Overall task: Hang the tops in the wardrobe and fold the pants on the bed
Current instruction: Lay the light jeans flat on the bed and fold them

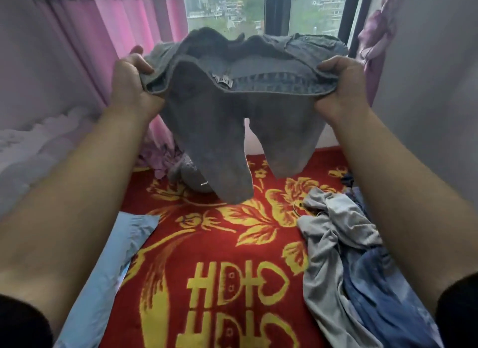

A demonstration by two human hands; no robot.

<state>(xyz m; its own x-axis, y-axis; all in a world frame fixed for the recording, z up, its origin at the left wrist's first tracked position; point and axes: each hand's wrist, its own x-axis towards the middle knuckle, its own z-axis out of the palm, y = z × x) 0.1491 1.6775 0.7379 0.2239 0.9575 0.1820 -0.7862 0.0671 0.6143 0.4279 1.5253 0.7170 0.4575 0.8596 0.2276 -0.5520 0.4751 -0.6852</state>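
Note:
A pair of grey denim pants (232, 125) hangs in the air in front of the window, held up by its waistband. My left hand (132, 81) grips the waistband's left end and my right hand (338, 86) grips the right end. The two legs dangle down, their ends just above or touching the red bedspread (214, 244). On the bed's right side lies a crumpled pile with a grey garment (336, 233) on top of a blue patterned garment (375, 283).
A light blue pillow (111, 265) lies at the bed's left edge. A grey knitted item (188, 174) sits behind the pants' left leg. Pink curtains (124, 26) hang on the left, a purple curtain (375, 37) on the right, with the window (258, 8) between.

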